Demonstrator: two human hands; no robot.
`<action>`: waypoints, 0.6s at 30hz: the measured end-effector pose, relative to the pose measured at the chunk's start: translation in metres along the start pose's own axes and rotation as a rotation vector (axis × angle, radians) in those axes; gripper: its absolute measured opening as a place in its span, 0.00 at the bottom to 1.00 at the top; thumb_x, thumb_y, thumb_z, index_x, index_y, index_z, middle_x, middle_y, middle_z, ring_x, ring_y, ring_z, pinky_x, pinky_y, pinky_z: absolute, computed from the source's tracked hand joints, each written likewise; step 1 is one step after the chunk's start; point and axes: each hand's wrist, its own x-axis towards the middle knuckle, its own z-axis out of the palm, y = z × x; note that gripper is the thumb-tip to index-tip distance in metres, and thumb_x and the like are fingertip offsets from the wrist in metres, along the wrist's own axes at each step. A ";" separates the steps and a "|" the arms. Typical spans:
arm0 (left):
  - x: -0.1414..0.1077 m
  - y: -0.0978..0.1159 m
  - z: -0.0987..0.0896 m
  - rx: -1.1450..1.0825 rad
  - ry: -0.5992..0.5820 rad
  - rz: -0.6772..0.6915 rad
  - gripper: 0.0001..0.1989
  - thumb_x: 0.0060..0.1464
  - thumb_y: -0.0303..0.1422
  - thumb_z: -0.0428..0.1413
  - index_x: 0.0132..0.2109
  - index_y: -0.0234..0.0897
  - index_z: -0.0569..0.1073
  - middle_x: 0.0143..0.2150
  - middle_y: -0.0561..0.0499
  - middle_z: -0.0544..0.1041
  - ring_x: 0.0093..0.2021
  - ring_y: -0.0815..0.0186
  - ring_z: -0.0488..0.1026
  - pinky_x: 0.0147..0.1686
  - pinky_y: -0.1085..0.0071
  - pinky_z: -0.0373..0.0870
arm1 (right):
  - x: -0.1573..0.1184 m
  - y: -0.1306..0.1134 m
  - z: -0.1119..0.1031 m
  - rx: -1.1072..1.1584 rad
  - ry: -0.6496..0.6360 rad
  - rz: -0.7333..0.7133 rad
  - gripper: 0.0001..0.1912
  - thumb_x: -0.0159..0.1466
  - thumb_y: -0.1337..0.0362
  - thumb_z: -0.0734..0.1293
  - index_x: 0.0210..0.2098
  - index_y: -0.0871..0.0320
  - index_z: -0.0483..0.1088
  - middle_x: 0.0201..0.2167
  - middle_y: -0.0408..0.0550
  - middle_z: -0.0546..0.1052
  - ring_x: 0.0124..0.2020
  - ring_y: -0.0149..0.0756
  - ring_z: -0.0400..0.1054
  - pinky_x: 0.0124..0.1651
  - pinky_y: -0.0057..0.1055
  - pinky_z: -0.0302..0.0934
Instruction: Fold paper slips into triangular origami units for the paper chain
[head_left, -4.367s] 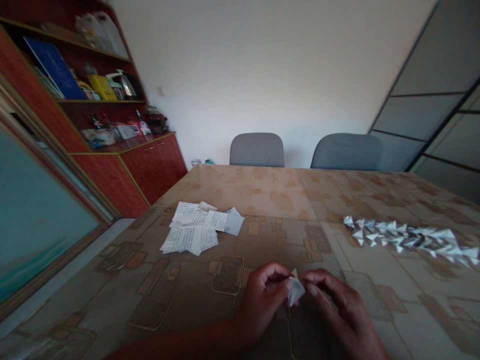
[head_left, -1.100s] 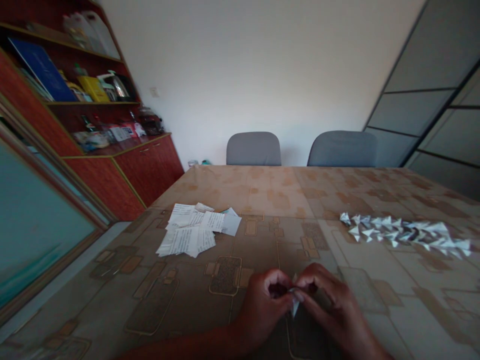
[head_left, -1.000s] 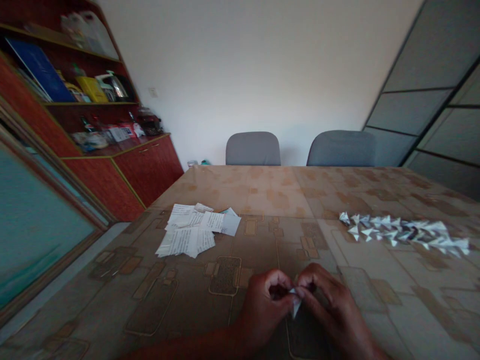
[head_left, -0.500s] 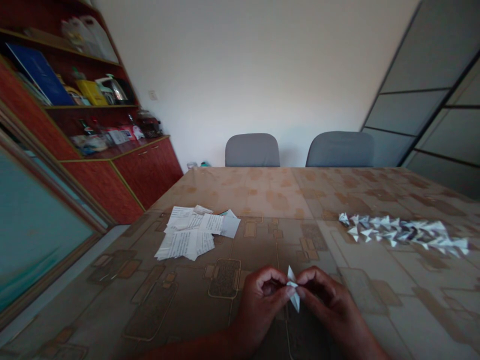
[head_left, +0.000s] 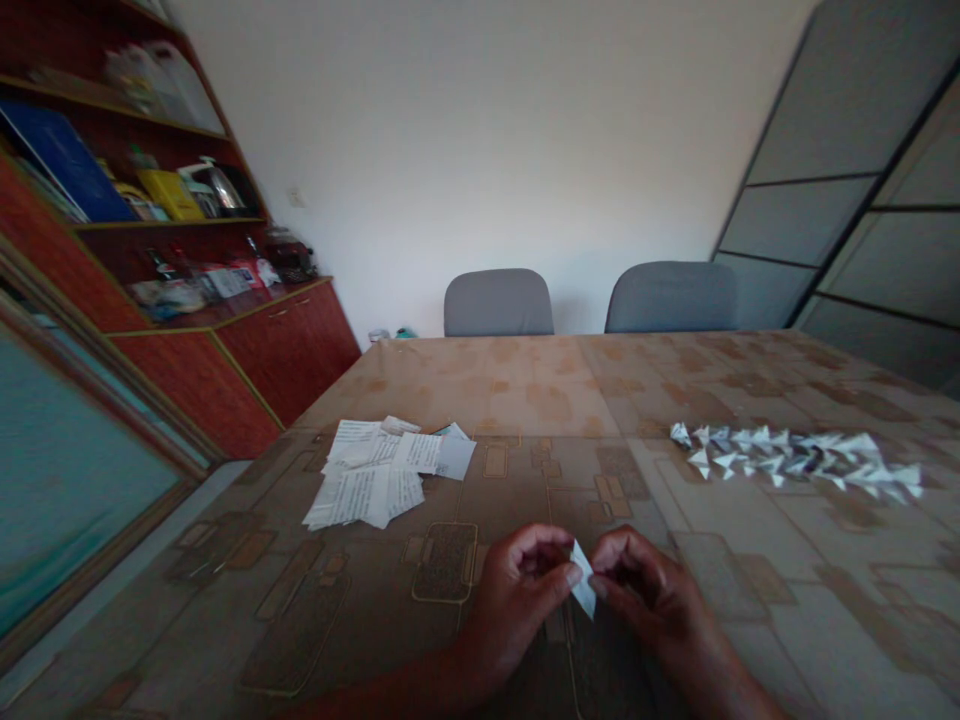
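A small folded white paper (head_left: 583, 583) is held above the table near its front edge. My left hand (head_left: 525, 590) pinches its left side between thumb and fingers. On the other side, my right hand (head_left: 646, 585) is closed with thumb and fingertips against the paper's right edge. To the left lies a loose pile of printed paper slips (head_left: 375, 475). Several small pointed folded papers (head_left: 795, 458) stand in rows at the right.
The table (head_left: 517, 380) has a patterned cover. Two grey chairs, one on the left (head_left: 498, 302) and one on the right (head_left: 671, 297), stand behind it. A red-brown cabinet (head_left: 289, 340) with filled shelves is at the left.
The folded paper has turned and now shows a broader, flatter face between my fingers. My right hand's fingertips have shifted slightly. The whole view has moved a little.
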 end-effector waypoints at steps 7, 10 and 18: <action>0.000 -0.002 0.001 0.062 0.001 -0.010 0.11 0.48 0.38 0.62 0.30 0.33 0.75 0.26 0.52 0.74 0.27 0.68 0.70 0.30 0.74 0.65 | -0.002 -0.003 0.002 -0.022 -0.061 -0.026 0.12 0.64 0.54 0.64 0.31 0.56 0.66 0.26 0.42 0.70 0.28 0.33 0.67 0.30 0.26 0.62; -0.001 0.001 0.003 0.015 -0.004 -0.026 0.10 0.47 0.37 0.62 0.31 0.33 0.75 0.27 0.52 0.74 0.28 0.68 0.70 0.31 0.74 0.65 | -0.003 -0.003 0.001 -0.030 -0.049 -0.038 0.12 0.65 0.56 0.64 0.30 0.56 0.65 0.26 0.42 0.70 0.28 0.33 0.67 0.31 0.26 0.62; -0.002 0.007 0.003 0.176 -0.055 -0.052 0.11 0.48 0.37 0.59 0.27 0.33 0.73 0.20 0.55 0.69 0.22 0.70 0.65 0.25 0.75 0.60 | -0.003 -0.003 0.001 -0.076 -0.048 -0.059 0.11 0.65 0.60 0.63 0.28 0.56 0.64 0.24 0.41 0.70 0.26 0.32 0.66 0.29 0.25 0.60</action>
